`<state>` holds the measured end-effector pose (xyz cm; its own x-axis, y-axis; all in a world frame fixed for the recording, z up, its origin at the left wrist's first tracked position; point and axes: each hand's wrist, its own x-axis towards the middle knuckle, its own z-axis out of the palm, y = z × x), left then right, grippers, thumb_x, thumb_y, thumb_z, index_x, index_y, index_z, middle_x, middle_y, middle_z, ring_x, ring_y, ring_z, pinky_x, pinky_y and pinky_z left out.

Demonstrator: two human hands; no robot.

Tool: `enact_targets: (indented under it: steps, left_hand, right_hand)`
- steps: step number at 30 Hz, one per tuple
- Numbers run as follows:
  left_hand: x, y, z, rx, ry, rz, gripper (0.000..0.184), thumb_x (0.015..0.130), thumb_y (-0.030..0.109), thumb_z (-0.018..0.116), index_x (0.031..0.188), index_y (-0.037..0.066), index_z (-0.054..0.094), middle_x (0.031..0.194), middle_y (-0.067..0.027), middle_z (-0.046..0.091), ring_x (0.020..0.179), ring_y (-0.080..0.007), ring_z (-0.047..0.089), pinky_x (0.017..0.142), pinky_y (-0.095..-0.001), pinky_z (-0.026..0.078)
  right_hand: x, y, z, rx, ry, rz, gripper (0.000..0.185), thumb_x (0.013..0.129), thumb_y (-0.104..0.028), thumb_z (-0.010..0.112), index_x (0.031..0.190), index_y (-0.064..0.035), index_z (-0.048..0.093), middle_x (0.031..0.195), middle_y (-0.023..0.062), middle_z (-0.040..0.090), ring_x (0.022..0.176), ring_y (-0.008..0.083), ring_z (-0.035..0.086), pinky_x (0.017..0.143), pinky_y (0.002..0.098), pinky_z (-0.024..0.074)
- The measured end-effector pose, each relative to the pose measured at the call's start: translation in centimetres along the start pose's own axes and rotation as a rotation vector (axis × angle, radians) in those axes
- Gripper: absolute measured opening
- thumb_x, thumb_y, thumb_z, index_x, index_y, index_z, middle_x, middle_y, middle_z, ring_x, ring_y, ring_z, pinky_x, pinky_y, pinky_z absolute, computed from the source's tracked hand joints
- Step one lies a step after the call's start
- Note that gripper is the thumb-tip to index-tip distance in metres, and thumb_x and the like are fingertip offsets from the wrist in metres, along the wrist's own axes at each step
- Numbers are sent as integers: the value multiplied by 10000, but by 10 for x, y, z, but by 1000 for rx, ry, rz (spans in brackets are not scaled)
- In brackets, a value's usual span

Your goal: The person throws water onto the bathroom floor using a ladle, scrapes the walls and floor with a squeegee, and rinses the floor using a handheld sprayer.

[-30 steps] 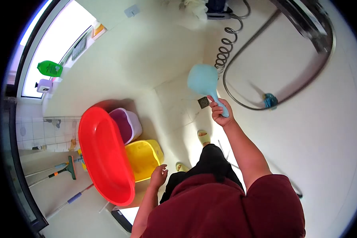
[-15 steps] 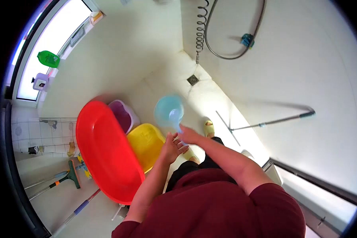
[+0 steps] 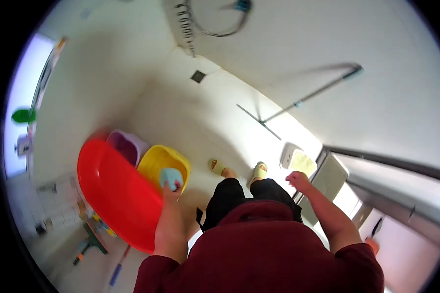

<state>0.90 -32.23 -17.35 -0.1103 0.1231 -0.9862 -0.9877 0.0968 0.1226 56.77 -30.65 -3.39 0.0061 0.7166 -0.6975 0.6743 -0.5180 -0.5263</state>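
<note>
My left hand (image 3: 172, 189) is closed around the light blue ladle (image 3: 169, 177), which hangs over the near edge of the yellow basin (image 3: 156, 155). A long red tub (image 3: 115, 195) leans just left of that hand, and a purple basin (image 3: 127, 146) sits behind the yellow one. My right hand (image 3: 298, 179) is held out on the right with its fingers curled, close to a white stool with a yellowish top (image 3: 301, 163). Nothing shows in it.
A squeegee with a long handle (image 3: 305, 100) leans on the right wall. A drain (image 3: 198, 76) lies in the floor, below a coiled hose (image 3: 186, 27). At the left are a green bottle (image 3: 23, 115), a purple bottle (image 3: 23, 146) and a green squeegee (image 3: 94, 239).
The blue ladle has passed from my right hand to my left and moved left to the yellow basin. My right hand has moved away to the right. The view has turned.
</note>
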Motion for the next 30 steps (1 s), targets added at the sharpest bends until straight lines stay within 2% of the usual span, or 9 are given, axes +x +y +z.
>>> enact_targets:
  steps: [8,11,13,16,19,21,23,26,30]
  left_hand:
    - [-37,-20,49,871,18,452,374,823,317,507,1089,66,433,950,-77,504,736,-209,500,639,-312,431]
    - [-73,-100,84,1717,-247,522,252,855,231,453,968,12,504,773,-62,541,626,-168,505,577,-286,436]
    - [-96,-167,98,2148,-506,521,184,858,149,423,934,34,545,658,-40,546,609,-147,514,605,-279,439]
    - [-121,-270,118,2443,-917,693,197,848,147,441,980,41,542,721,-52,570,660,-148,537,639,-280,442]
    - [-146,-362,139,2599,-1082,593,243,831,121,476,1051,25,509,901,-71,567,748,-128,536,657,-263,437]
    - [-165,-410,146,2451,-1170,446,240,820,96,497,1048,22,510,929,-61,555,752,-116,524,659,-252,431]
    - [-200,-452,147,2471,-1295,486,233,816,85,512,1042,29,515,890,-55,557,748,-109,520,656,-240,428]
    - [-197,-468,151,2564,-1539,587,245,821,85,507,1060,35,507,904,-59,563,783,-109,524,690,-236,426]
    - [-243,-474,127,2603,-1583,631,246,828,77,498,1070,32,506,922,-61,565,814,-113,527,746,-240,423]
  right_hand:
    - [-210,166,27,310,139,679,287,767,-313,598,669,-45,628,549,44,544,479,116,475,460,281,385]
    - [-277,241,113,501,248,742,143,788,-187,575,889,-89,600,645,49,562,531,131,513,476,272,421]
    - [-305,222,119,926,171,1044,342,754,-127,617,1076,-144,501,739,52,561,560,135,524,469,262,437]
    - [-337,264,190,1669,508,1258,362,740,-214,651,1043,-93,495,780,82,552,571,172,539,445,279,427]
    - [-370,326,219,1770,838,1431,483,719,-262,669,1117,-79,465,948,116,541,832,201,539,623,341,443]
    - [-393,331,194,1590,1456,1269,543,711,-280,671,1176,-107,453,1136,116,475,1069,186,405,825,377,342]
    - [-404,341,167,1585,1709,1039,510,737,-255,630,1201,-139,454,1227,87,426,1150,141,307,901,358,240]
    - [-410,351,153,1608,1318,734,444,765,-230,581,1191,-170,473,1223,52,429,1122,121,336,881,332,259]
    - [-378,351,133,1547,1490,514,119,828,-183,506,912,-103,530,985,42,546,935,124,446,862,289,288]
